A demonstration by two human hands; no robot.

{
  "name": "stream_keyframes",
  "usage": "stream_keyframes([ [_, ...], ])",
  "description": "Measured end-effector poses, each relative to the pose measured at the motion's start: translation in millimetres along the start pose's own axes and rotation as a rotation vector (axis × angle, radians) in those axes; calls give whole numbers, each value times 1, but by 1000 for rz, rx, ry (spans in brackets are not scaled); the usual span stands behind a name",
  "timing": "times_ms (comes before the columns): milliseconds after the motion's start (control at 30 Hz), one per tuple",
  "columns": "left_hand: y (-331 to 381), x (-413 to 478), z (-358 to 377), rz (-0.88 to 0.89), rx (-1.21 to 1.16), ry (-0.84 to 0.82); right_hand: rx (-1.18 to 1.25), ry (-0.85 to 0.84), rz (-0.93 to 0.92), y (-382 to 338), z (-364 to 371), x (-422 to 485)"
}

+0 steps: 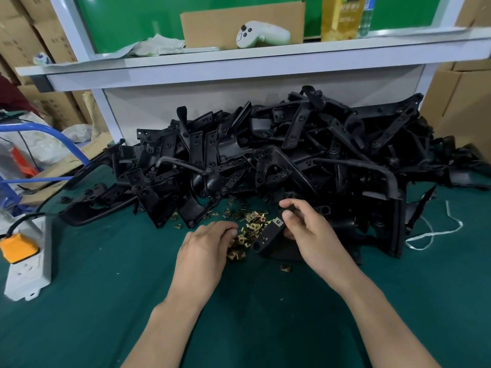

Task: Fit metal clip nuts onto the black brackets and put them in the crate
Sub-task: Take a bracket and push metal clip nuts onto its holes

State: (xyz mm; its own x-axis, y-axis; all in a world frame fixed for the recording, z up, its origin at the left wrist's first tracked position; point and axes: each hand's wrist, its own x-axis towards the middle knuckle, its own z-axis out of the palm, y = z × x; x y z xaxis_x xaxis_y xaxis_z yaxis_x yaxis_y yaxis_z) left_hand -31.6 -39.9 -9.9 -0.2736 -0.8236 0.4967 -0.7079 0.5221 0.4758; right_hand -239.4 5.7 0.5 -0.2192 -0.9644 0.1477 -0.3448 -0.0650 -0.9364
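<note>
View from above of a person's two bare forearms reaching over a dark green mat (106, 288); a large heap of black brackets (279, 155) fills the far half of the mat, spreading from left of centre to the right edge; the brackets are matte black, flat strips and curved arms with small round holes, tangled over one another.

Just near of the heap, at the centre, lies a scatter of clip nuts (252, 221); they are small, folded, brass-coloured and shiny; one stray clip nut (285, 267) sits apart, nearer the person.

The left hand (206, 244) rests palm down on the left edge of the scatter, fingers curled with the tips among the nuts; whether it pinches one cannot be told.

The right hand (305, 229) grips one bracket (273, 239) just right of the scatter, thumb and fingers curled round its far end; a pale metal clip (278, 221) shows on the bracket's upper tip, beside the thumb.

At the near left lies a white power strip (29, 272) with an orange plug (18, 247); a white string (435, 232) trails at the right; a white shelf (239, 62) above the heap holds a white controller (261, 34).
</note>
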Motion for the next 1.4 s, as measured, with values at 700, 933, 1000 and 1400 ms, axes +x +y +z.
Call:
stream_keyframes([
  [700,12,10,-9,-451,-1039,34,19,1,-8,3,1,3],
  [933,11,16,-14,-643,-1401,-24,20,1,-17,4,2,3],
  [1000,9,17,-15,-728,-1489,-10,21,-2,-17,3,1,3],
  [1400,2,17,-15,-853,-1661,-47,27,2,-7,1,1,2],
])
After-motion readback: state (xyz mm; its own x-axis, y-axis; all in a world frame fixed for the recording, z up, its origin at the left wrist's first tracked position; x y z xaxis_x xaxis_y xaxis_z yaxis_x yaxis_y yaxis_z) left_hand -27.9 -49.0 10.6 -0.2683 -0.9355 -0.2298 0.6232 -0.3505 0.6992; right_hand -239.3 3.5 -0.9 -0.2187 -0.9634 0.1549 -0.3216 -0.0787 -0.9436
